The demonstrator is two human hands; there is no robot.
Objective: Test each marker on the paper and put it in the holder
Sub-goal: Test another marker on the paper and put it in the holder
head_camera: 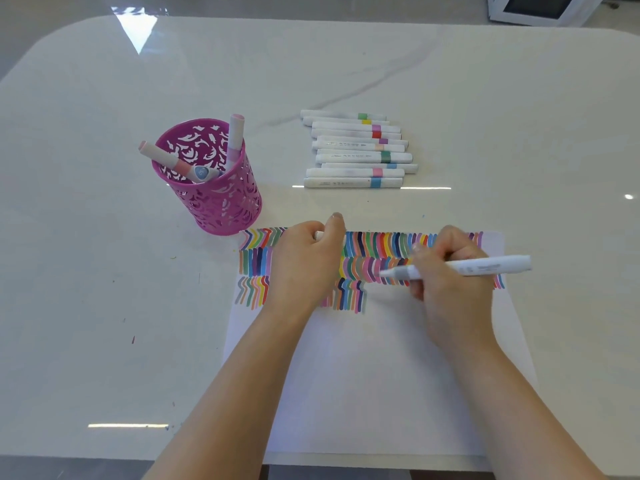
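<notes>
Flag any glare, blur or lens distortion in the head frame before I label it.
Head view: glare streaks on the table, one beside the marker row, plus a bright triangle at the far corner; wide-angle bows the table's edges; right hand and its grey marker slightly soft; left hand, gripping the cap, covers some strokes.

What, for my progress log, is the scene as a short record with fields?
left hand: rests on the paper, fingers curled round a small white piece, probably the cap
right hand: grips the grey marker, nib near the end of the third row
holder: pink, upright, by the paper's far left corner, at least two markers inside
waiting markers: about ten, capped, lying side by side beyond the paper
strokes: two full rows, third row partial
</notes>
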